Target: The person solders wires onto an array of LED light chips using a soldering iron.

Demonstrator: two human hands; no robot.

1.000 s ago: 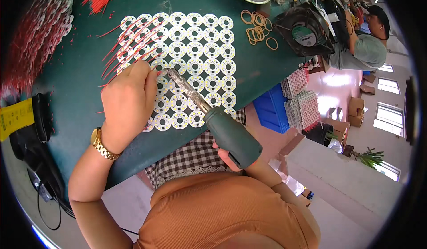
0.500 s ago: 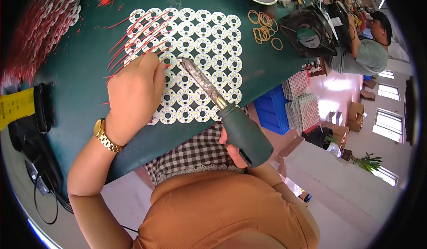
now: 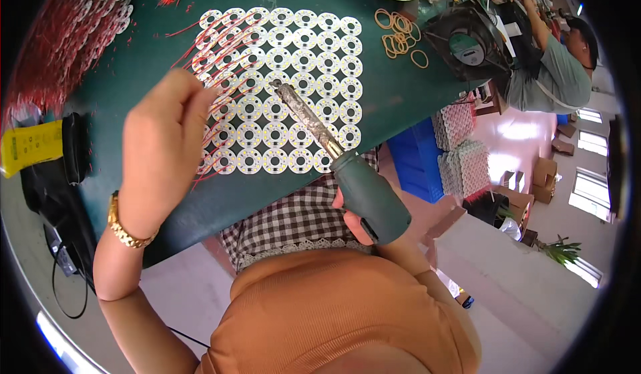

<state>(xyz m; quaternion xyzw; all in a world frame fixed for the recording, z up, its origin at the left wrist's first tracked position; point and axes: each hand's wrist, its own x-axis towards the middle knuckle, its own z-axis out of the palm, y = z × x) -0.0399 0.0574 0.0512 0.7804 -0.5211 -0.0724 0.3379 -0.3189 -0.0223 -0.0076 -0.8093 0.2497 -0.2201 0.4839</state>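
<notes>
Head view: LED board panel (image 3: pixel 302 85) lies flat on the green bench (image 3: pixel 387 97), in front of the person. Red wires (image 3: pixel 184 29) lie over its left columns, ends trailing past the left edge.

Grip: right hand (image 3: pixel 356 226) is wrapped round the handle of the soldering iron (image 3: pixel 370 197), mostly hidden behind it. Left hand (image 3: pixel 160 147) hovers at the panel's left edge, thumb and fingertips drawn together; can't tell if a wire is pinched there. Iron tip is at a board near the middle of the fourth row; contact or small gap, can't tell.

Doing it well, as judged: steady the iron from the wrist, tip on the one pad only, brief touch, barrel kept off neighbouring LEDs. Wire end should sit flat on its pad before heat and stay still till the joint sets. Fingertips well back from the tip. Main risk: left hand snagging wires already lying there.

Vs half a second ago: left hand has pulled off the boards toward the left, uncovering more of the left columns. Iron tip is at about the same board. Whole view has shifted slightly; panel sits a bit higher in it.
</notes>
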